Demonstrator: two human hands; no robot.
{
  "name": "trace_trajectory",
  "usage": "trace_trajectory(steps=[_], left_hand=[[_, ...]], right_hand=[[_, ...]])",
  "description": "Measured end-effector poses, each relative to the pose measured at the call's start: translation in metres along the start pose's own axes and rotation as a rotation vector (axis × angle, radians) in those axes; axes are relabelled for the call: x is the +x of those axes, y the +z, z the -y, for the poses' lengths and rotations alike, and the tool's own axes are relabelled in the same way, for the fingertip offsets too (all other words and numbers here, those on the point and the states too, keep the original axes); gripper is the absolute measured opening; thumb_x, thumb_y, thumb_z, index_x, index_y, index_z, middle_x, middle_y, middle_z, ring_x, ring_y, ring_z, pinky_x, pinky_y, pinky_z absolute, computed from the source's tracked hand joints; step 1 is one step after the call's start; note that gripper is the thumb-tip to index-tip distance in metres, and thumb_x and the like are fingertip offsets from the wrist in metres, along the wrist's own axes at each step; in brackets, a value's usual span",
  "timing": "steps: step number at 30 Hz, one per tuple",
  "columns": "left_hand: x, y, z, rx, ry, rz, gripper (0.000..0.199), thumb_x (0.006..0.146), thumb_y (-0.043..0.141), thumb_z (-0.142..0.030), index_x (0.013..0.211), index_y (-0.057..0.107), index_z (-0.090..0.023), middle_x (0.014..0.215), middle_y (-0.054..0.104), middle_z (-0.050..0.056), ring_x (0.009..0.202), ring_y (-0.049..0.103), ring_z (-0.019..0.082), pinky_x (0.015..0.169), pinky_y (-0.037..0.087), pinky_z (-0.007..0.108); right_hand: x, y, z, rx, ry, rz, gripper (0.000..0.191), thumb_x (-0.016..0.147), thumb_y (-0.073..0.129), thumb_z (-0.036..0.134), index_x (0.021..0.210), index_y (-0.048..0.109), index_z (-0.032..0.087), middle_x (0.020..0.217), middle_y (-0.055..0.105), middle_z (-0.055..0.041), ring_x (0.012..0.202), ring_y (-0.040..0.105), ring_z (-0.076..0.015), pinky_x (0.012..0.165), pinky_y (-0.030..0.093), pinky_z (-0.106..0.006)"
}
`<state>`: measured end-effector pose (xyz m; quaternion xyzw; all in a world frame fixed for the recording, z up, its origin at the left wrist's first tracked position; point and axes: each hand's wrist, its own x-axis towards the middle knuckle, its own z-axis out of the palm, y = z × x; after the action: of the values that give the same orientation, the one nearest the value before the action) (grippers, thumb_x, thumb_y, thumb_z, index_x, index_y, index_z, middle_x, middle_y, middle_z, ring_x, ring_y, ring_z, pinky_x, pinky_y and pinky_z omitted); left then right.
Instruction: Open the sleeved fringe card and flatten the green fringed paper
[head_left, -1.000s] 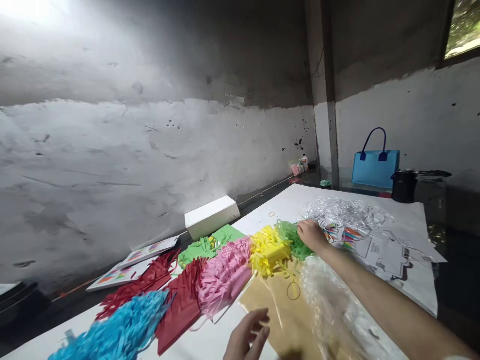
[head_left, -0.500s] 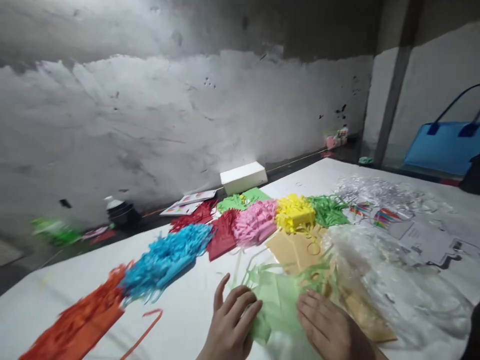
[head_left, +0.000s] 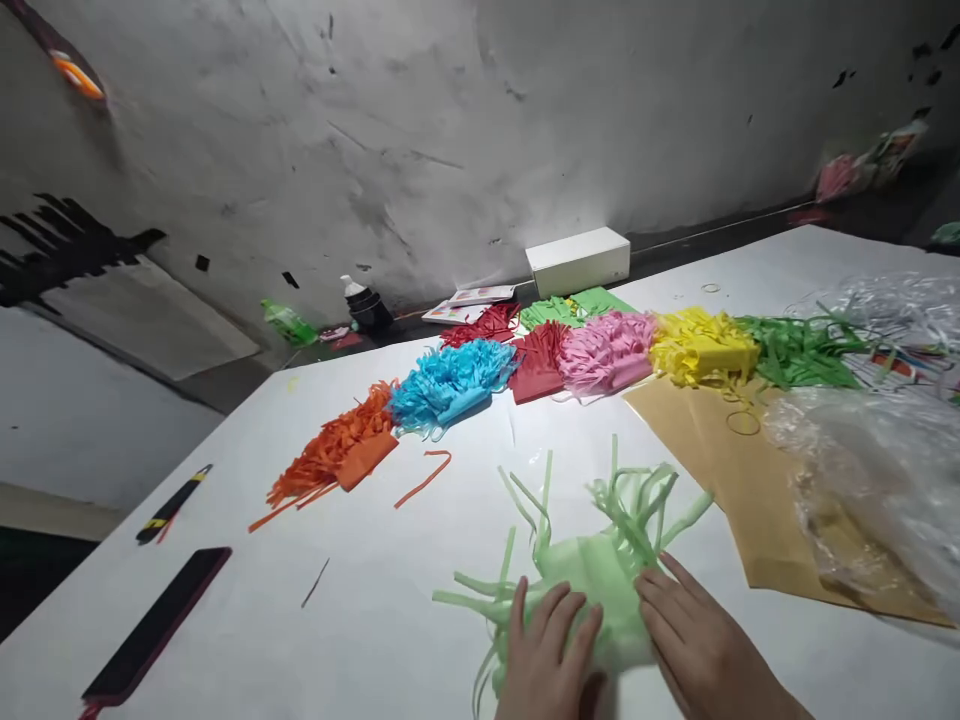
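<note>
Pale green fringed tissue paper [head_left: 596,575] lies on the white tabletop in front of me, its cut strips fanning out at the far side and to the left. My left hand [head_left: 551,645] rests on its near left part, fingers apart and slightly bent. Along the right edge, my right hand [head_left: 694,625] lies with fingers stretched out flat on the paper. Farther back is a row of fringed bundles: orange [head_left: 341,445], blue [head_left: 454,385], dark red [head_left: 540,365], pink [head_left: 607,350], yellow [head_left: 701,345] and dark green [head_left: 802,350].
A brown envelope [head_left: 697,450] and crumpled clear plastic [head_left: 877,470] lie to the right. On the left are a cutter knife [head_left: 174,505] and a dark phone-like slab [head_left: 157,625]. A white box [head_left: 577,262] stands by the wall. One orange strip [head_left: 424,480] lies loose.
The view has swung left and down, bringing the knife and dark slab into sight. Both hands stay on the pale green paper, which now lies flatter with its strips more spread.
</note>
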<state>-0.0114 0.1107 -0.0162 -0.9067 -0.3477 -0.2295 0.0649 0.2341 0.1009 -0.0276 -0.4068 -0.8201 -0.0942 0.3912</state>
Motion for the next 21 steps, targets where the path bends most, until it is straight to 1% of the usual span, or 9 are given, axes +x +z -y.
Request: trace_trajectory(steps=[1, 4, 6, 8, 12, 14, 16, 19, 21], left_hand=[[0.006, 0.007, -0.008, -0.054, -0.061, -0.01, 0.02, 0.099, 0.052, -0.022, 0.112, 0.067, -0.021, 0.103, 0.075, 0.005, 0.106, 0.067, 0.022, 0.12, 0.026, 0.048], [0.016, 0.013, -0.016, -0.205, -0.126, -0.011, 0.026, 0.097, 0.042, -0.006, 0.098, 0.064, -0.021, 0.09, 0.073, 0.003, 0.091, 0.068, 0.019, 0.112, 0.036, 0.046], [0.015, 0.009, -0.012, -0.262, -0.044, 0.015, 0.025, 0.099, 0.04, -0.009, 0.101, 0.063, -0.019, 0.092, 0.074, 0.005, 0.091, 0.067, 0.02, 0.105, 0.043, 0.043], [0.01, 0.005, -0.006, -0.289, 0.026, 0.033, 0.024, 0.101, 0.039, -0.011, 0.103, 0.063, -0.018, 0.095, 0.074, 0.006, 0.091, 0.067, 0.02, 0.096, 0.048, 0.039], [-0.004, 0.011, -0.002, -0.337, -0.026, 0.009, 0.026, 0.104, 0.035, -0.017, 0.106, 0.06, -0.017, 0.094, 0.074, 0.009, 0.086, 0.064, 0.023, 0.078, 0.051, 0.037], [-0.007, 0.017, -0.005, -0.373, -0.133, -0.054, 0.027, 0.102, 0.033, -0.018, 0.109, 0.059, -0.018, 0.088, 0.071, 0.01, 0.08, 0.062, 0.024, 0.071, 0.05, 0.037], [-0.002, 0.02, -0.007, -0.373, -0.29, -0.051, 0.026, 0.099, 0.035, -0.015, 0.106, 0.06, -0.02, 0.082, 0.068, 0.008, 0.075, 0.061, 0.025, 0.066, 0.048, 0.037], [0.018, 0.016, -0.006, -0.296, -0.517, 0.155, 0.022, 0.097, 0.04, -0.013, 0.089, 0.059, -0.023, 0.078, 0.065, 0.004, 0.067, 0.063, 0.022, 0.06, 0.044, 0.033], [0.034, 0.01, -0.002, -0.233, -0.587, 0.304, 0.022, 0.096, 0.045, -0.011, 0.082, 0.056, -0.023, 0.078, 0.065, 0.003, 0.064, 0.064, 0.02, 0.055, 0.04, 0.03]], right_hand=[[0.003, -0.001, 0.003, -0.015, 0.017, 0.031, 0.031, 0.086, 0.045, -0.001, 0.098, 0.071, 0.009, 0.109, 0.075, -0.0156, 0.111, 0.068, -0.0247, 0.118, 0.037, -0.047], [0.011, 0.002, 0.008, -0.067, -0.083, 0.14, 0.042, 0.089, 0.043, 0.0, 0.121, 0.067, 0.009, 0.129, 0.069, -0.015, 0.127, 0.06, -0.0264, 0.119, 0.032, -0.045], [0.012, 0.006, 0.008, -0.024, -0.169, 0.149, 0.043, 0.089, 0.041, -0.001, 0.12, 0.068, 0.01, 0.123, 0.073, -0.0115, 0.122, 0.062, -0.0234, 0.119, 0.034, -0.041], [0.01, 0.008, 0.006, 0.054, -0.174, 0.118, 0.038, 0.09, 0.04, -0.002, 0.108, 0.07, 0.011, 0.108, 0.077, -0.0094, 0.111, 0.067, -0.0207, 0.117, 0.036, -0.04], [0.008, 0.001, -0.001, 0.156, -0.078, 0.144, 0.035, 0.093, 0.038, 0.002, 0.107, 0.069, 0.013, 0.099, 0.076, -0.0079, 0.103, 0.068, -0.02, 0.113, 0.037, -0.043], [0.012, -0.004, -0.002, 0.18, 0.019, 0.147, 0.029, 0.098, 0.041, 0.009, 0.109, 0.067, 0.016, 0.094, 0.075, -0.0042, 0.099, 0.067, -0.0191, 0.108, 0.038, -0.04], [0.019, -0.005, 0.0, 0.143, 0.124, 0.149, 0.024, 0.102, 0.041, 0.013, 0.106, 0.064, 0.018, 0.087, 0.073, -0.0012, 0.093, 0.066, -0.0187, 0.098, 0.04, -0.038], [0.028, 0.004, 0.004, 0.018, 0.26, 0.157, 0.024, 0.103, 0.039, 0.012, 0.097, 0.061, 0.019, 0.079, 0.068, -0.0016, 0.082, 0.064, -0.0199, 0.087, 0.039, -0.039], [0.031, 0.012, 0.005, -0.057, 0.329, 0.159, 0.024, 0.101, 0.04, 0.011, 0.096, 0.062, 0.018, 0.073, 0.065, -0.0028, 0.075, 0.062, -0.021, 0.083, 0.039, -0.042]])
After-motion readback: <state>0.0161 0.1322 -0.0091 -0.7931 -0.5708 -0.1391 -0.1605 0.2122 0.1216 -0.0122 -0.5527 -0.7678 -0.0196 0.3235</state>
